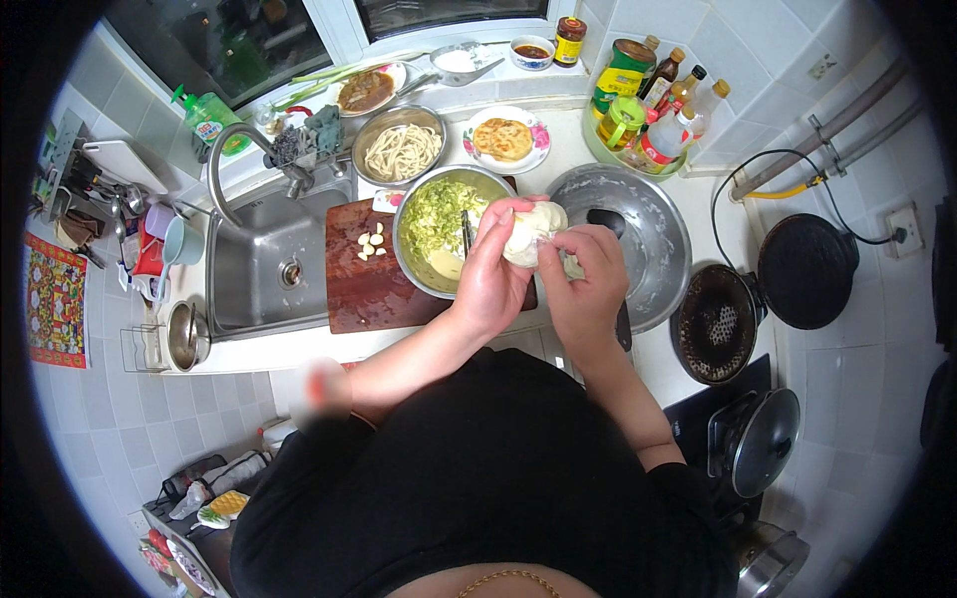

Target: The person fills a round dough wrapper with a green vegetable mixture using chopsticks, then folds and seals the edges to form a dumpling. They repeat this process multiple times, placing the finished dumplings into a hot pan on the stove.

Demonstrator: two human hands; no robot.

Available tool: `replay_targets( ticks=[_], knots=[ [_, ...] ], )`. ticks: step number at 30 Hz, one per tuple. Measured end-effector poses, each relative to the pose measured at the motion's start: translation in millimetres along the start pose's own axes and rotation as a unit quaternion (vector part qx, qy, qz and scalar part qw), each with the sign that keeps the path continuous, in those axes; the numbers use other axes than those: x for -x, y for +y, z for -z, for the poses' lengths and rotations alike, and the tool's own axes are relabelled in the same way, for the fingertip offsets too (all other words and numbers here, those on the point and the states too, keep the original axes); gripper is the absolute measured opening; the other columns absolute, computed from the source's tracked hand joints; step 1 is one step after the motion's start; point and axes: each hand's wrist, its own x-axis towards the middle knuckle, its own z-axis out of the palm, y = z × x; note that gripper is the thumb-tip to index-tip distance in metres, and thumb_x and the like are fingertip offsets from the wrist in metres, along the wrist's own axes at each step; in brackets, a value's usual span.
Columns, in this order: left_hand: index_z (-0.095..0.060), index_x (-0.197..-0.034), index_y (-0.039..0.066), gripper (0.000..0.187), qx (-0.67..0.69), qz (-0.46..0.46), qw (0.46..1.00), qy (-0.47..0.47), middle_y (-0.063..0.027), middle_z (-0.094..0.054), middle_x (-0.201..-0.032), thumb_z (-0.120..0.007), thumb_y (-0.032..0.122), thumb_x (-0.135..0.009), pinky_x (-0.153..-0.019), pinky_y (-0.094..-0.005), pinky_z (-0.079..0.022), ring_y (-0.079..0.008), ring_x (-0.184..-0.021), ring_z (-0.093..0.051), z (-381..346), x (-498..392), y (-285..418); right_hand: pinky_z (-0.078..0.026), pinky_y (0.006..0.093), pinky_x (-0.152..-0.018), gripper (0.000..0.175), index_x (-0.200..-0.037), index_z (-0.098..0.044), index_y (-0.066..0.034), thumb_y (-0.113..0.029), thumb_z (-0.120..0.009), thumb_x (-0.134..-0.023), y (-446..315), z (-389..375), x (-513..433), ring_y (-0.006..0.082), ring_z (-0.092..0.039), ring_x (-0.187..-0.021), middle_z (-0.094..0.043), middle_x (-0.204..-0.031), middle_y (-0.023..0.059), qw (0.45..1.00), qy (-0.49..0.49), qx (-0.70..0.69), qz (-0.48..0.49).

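A pale, soft lump of filled-looking dough [531,238] rests in my left hand [490,273], raised above the counter. The fingertips of my right hand [591,273] pinch the dough's near right edge. Below and to the left is a metal bowl [401,258] of chopped green filling [442,213], with a dark utensil handle [466,232] in it. Behind my right hand stands a wide metal basin [662,247] with white residue on its wall. A dark spoon or ladle [607,221] shows in the basin, partly hidden by my hand.
A wooden cutting board [362,295] with garlic cloves [370,241] lies beside the steel sink [250,269]. Behind are a bowl of dough strips [401,153] and a plated flatbread [502,140]. Bottles [665,142] crowd a green tub; an open round electric pan [714,325] stands right.
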Motion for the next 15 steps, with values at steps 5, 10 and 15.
replay_targets(
  ticks=[5, 10, 15],
  knots=[
    [-0.051, -0.114, 0.008, 0.023, 0.025, 0.013, 0.999, -0.025, -0.0138, -0.051, -0.129, -0.042, 0.026, -0.102, -0.102, -0.0417, -0.043, -0.0267, -0.118, -0.053, 5, 1, 3, -0.047, 0.0315, -0.072, 0.034, -0.106, -0.056, -0.0066, -0.004, -0.075, -0.077, 18, -1, 9, 0.0148, -0.058, -0.088, -0.060, -0.098, 0.0043, 0.964, -0.034, -0.166, -0.203],
    [-0.052, -0.111, 0.009, 0.026, 0.070, 0.047, 0.995, -0.054, -0.0147, -0.055, -0.126, -0.039, 0.030, -0.103, -0.101, -0.0453, -0.044, -0.0294, -0.117, -0.055, 9, -2, 3, -0.043, 0.0264, -0.085, 0.044, -0.122, -0.048, -0.0095, -0.005, -0.070, -0.084, 18, -5, 5, 0.0110, -0.052, -0.102, -0.055, -0.113, 0.0020, 0.847, -0.076, -0.396, -0.345],
    [-0.053, -0.113, 0.010, 0.032, 0.163, 0.105, 0.981, -0.008, -0.0155, -0.057, -0.127, -0.037, 0.036, -0.104, -0.103, -0.0502, -0.044, -0.0306, -0.121, -0.054, 8, -7, 13, -0.042, 0.0329, -0.089, 0.048, -0.124, -0.050, -0.0089, -0.013, -0.073, -0.082, 11, 9, -7, 0.0165, -0.050, -0.104, -0.055, -0.119, 0.0061, 0.852, -0.088, -0.388, -0.339]
  ],
)
